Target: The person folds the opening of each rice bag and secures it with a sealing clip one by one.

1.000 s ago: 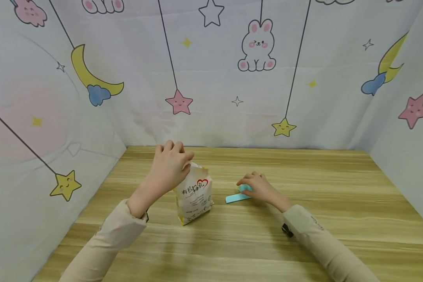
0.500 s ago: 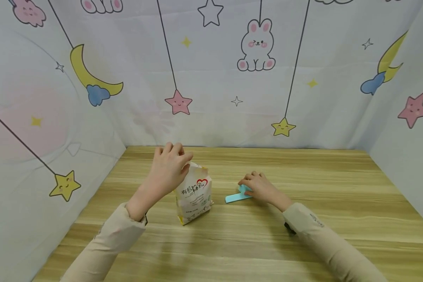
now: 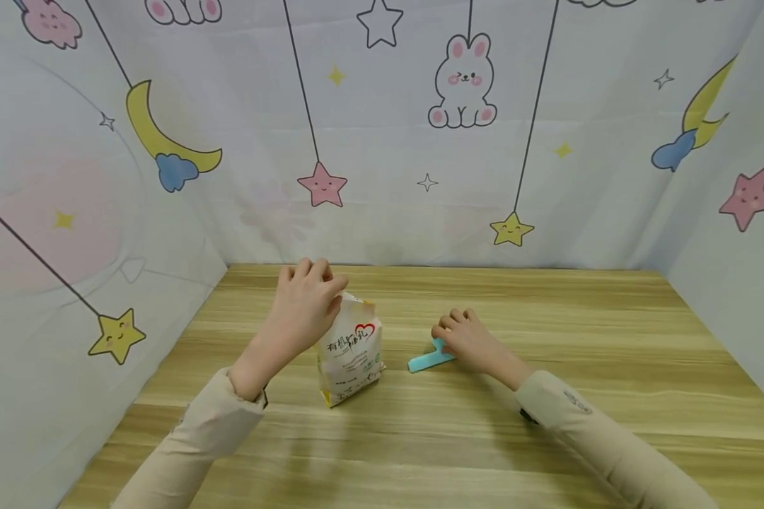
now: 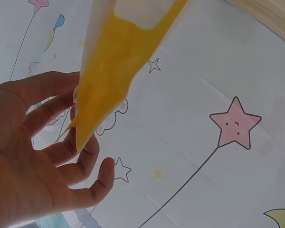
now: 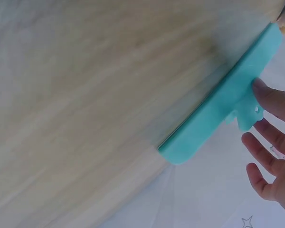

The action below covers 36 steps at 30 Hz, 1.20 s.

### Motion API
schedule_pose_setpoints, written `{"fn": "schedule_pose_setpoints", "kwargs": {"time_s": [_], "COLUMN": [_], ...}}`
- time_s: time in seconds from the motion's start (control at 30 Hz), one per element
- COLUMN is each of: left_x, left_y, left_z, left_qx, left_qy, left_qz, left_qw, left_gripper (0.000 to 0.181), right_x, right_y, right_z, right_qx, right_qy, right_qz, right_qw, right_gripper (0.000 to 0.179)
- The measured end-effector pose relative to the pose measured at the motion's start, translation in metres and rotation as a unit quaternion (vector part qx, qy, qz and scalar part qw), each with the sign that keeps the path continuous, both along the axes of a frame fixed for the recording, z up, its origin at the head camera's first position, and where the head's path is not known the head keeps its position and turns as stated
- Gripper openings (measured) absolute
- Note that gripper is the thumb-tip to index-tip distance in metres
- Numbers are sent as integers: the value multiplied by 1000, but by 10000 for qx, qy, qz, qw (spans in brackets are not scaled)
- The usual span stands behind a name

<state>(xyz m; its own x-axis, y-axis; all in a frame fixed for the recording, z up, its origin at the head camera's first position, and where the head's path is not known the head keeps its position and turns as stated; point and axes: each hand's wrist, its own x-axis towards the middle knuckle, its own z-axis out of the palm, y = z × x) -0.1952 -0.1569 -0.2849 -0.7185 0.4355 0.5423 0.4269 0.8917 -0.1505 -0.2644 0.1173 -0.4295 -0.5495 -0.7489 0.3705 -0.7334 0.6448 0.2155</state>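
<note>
A white paper bag (image 3: 350, 353) with dark lettering and a red heart stands upright on the wooden table. My left hand (image 3: 305, 304) pinches its top edge between thumb and fingers. In the left wrist view the bag's yellow side (image 4: 109, 71) tapers down to the fingers (image 4: 57, 109), the other fingers being loosely bent. To the right of the bag, my right hand (image 3: 474, 343) pinches a turquoise bag clip (image 3: 429, 362) by its grip tab. Seen from the right wrist, the thumb (image 5: 273, 99) presses on the long clip (image 5: 223, 99), with a forefinger behind the tab.
The wood-grain table (image 3: 382, 459) runs back to a white cloth backdrop (image 3: 382, 141) printed with stars, moons and a rabbit. Cloth also hangs along the left and right sides.
The right hand has shifted slightly right, and the clip has turned a little in its grasp, showing more of its long face. Left hand and bag stay nearly still.
</note>
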Motion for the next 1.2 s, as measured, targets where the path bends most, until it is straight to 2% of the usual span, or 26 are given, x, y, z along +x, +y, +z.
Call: {"fn": "schedule_pose_setpoints", "kwargs": {"time_s": [0.1, 0.23, 0.57, 0.73, 0.97, 1.2], "left_x": [0, 0, 0, 0, -1, -1], "left_y": [0, 1, -1, -1, -1, -1], "left_z": [-1, -2, -5, -6, -5, -6], "left_qx": [66, 128, 266, 310, 330, 327], "left_qy": [65, 94, 87, 117, 80, 107], "left_qz": [-37, -50, -137, -127, -72, -53], "left_qw": [10000, 9999, 9995, 9994, 9994, 9994], "left_gripper": [11, 11, 10, 10, 10, 11], "right_x": [3, 6, 9, 10, 9, 8], "right_y": [-1, -1, 0, 2, 2, -1], "right_z": [2, 4, 7, 9, 8, 13], "right_qx": [-73, -121, -63, 28, -54, -262], "right_qy": [88, -7, -300, -139, 456, 334], "right_qz": [137, 255, 258, 262, 445, 415], "right_qw": [9998, 9996, 9992, 9996, 9980, 9982], "right_gripper": [26, 24, 24, 25, 27, 26]}}
